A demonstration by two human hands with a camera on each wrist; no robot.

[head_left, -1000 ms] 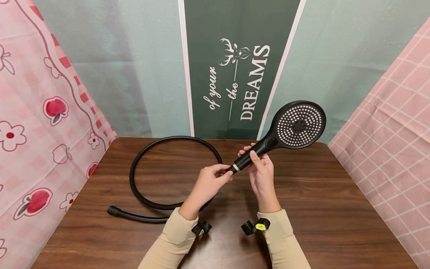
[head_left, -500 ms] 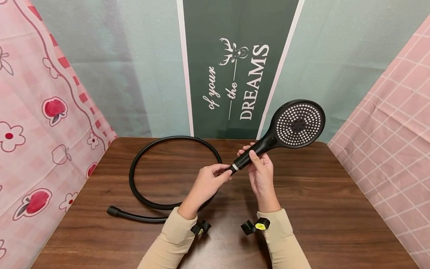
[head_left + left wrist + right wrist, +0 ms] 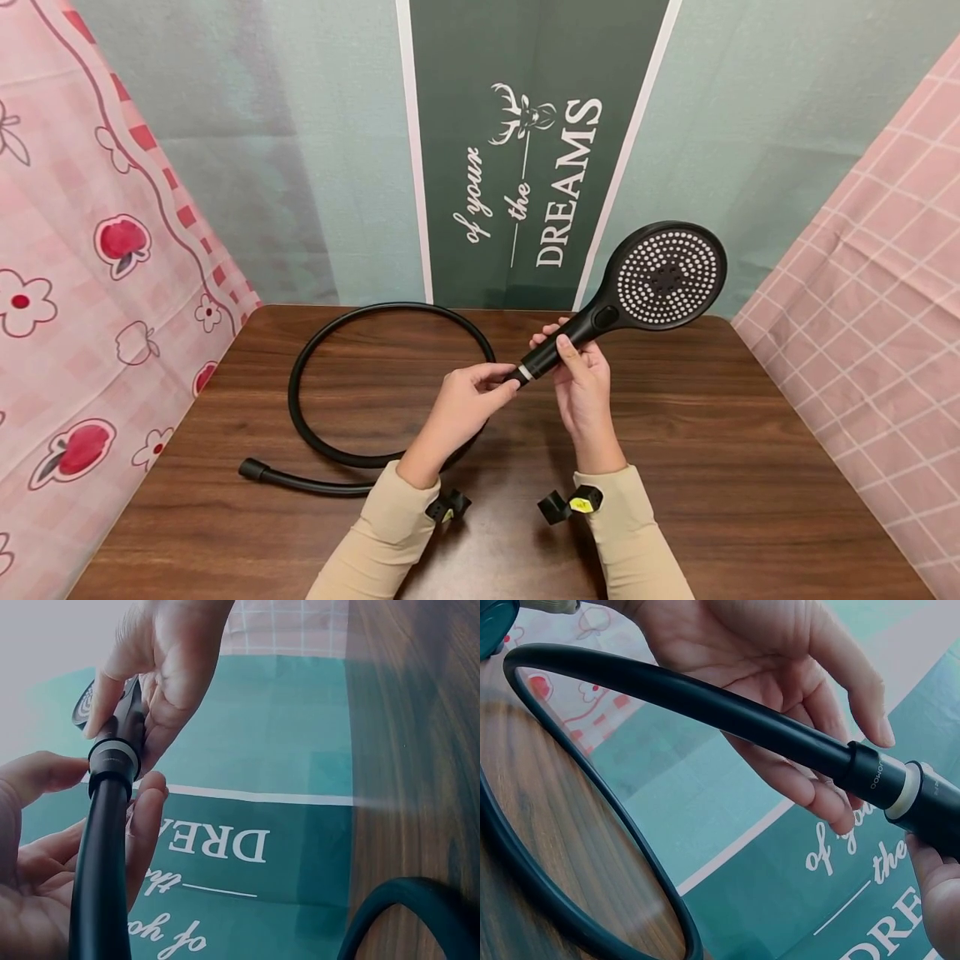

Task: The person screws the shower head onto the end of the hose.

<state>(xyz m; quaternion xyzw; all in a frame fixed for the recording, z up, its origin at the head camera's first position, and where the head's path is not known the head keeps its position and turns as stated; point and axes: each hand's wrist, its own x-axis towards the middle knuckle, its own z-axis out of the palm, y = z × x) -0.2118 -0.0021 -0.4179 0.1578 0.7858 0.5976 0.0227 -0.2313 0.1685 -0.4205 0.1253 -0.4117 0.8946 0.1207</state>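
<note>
Across the brown wood-grain table [image 3: 720, 467], the long, smooth black hose [image 3: 295, 387] lies in one wide loop over on the person's left, one end rising to the hands. It looks bendy yet springy, and I'd expect its curve to tug back a little when lifted.

The black shower head with a broad round face dotted white [image 3: 667, 279] is held up off the table, tilted, face towards the person. I'd guess it is light hard plastic, top-heavy because of that wide disc, rigid, and likely slick if wet. The straight handle is the place to hold it, below the oval black button [image 3: 604, 317].

That's where the right hand [image 3: 585, 387] has it, thumb laid on the front and fingers behind. The left hand [image 3: 472, 398] pinches the hose's upper end, thumb on one side and fingers on the other; how hard it squeezes I can't tell.

That end's short black collar [image 3: 866, 778] seems the best spot for fingertips, being stiffer than the tubing. Between it and the handle shows a narrow white ring [image 3: 909, 791].
</note>
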